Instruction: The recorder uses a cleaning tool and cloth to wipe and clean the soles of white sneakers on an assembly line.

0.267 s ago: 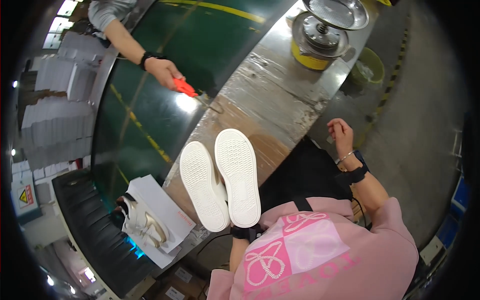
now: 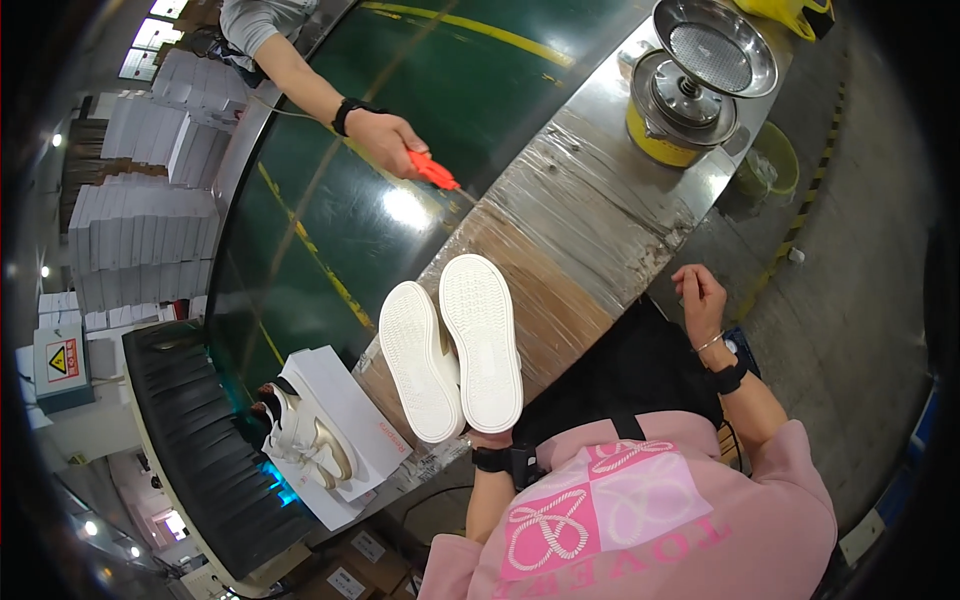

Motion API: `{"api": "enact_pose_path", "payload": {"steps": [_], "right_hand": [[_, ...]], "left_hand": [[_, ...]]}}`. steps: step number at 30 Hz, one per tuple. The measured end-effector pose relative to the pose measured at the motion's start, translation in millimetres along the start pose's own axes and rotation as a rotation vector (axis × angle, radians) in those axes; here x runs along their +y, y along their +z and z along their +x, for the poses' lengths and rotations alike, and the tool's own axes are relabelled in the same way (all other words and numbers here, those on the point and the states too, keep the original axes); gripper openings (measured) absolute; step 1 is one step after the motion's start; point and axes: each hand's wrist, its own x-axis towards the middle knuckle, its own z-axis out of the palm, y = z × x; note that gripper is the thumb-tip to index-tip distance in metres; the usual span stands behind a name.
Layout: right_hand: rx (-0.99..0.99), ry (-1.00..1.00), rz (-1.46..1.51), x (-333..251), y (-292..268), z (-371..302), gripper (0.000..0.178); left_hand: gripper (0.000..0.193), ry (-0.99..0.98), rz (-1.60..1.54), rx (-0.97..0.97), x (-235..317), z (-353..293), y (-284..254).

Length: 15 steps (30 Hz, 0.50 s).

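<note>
A pair of white shoes stands soles-up over the near edge of the bench, the right shoe (image 2: 481, 340) overlapping the left shoe (image 2: 418, 360). My left hand (image 2: 490, 438) is at their lower end and holds them from beneath; most of its fingers are hidden behind the soles. Off to the right, past the bench edge, my right hand (image 2: 703, 300) hangs in the air with curled fingers and nothing visible in them. Across the bench, another person's hand (image 2: 385, 142) grips an orange-red-handled tool (image 2: 434, 170) with a thin metal end.
White and gold shoes (image 2: 310, 440) lie on a white shoebox (image 2: 350, 410) at left, beside a black curtained machine opening (image 2: 190, 430). A green conveyor belt (image 2: 330, 220) runs behind the metal bench (image 2: 590, 190). A yellow can with a metal dish (image 2: 665, 145) occupies the far right end.
The view has shifted, so most of the scene sits farther right. The other person's tool has drawn back slightly from the bench. Both shoes remain in my left hand.
</note>
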Motion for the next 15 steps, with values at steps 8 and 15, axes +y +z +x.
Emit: {"api": "enact_pose_path", "payload": {"steps": [8, 15], "right_hand": [[-0.004, 0.001, -0.027, -8, 6, -3, 0.021], [-0.029, -0.09, -0.068, -18, 11, 1, 0.02]], "left_hand": [[0.06, 0.157, 0.474, -0.262, -2, 33, 27], [0.065, 0.075, 0.281, -0.163, -25, 49, 52]]}}
